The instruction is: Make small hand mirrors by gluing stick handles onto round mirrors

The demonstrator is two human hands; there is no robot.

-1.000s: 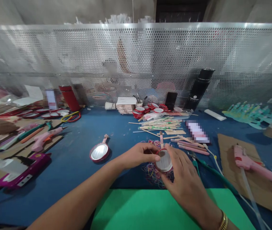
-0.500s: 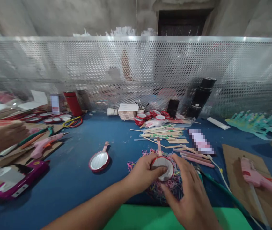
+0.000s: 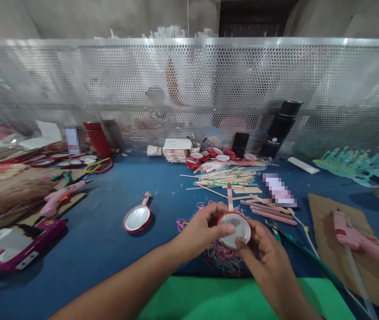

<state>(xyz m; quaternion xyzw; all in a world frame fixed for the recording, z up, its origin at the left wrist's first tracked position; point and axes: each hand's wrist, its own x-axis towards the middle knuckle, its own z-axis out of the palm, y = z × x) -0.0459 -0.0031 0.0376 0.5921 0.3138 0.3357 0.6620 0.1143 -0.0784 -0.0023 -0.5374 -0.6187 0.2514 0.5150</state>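
A round red-rimmed hand mirror with a flat wooden stick handle is held up between both hands, its handle pointing away from me. My left hand grips its left edge, thumb across the glass. On the right and lower edge, my right hand is closed too, thumb on the face. Beneath lies a heap of tangled coloured elastic cords. A second mirror with a short stick handle rests on the blue table to the left.
Wooden sticks, pink glue sticks and a phone lie beyond my hands. A pink glue gun sits on cardboard at right. A co-worker's hand is near another glue gun and a purple power strip.
My right hand has closed onto the mirror, which has shifted slightly right. The co-worker's hand at left has lowered toward the cardboard. The view has tilted slightly down.
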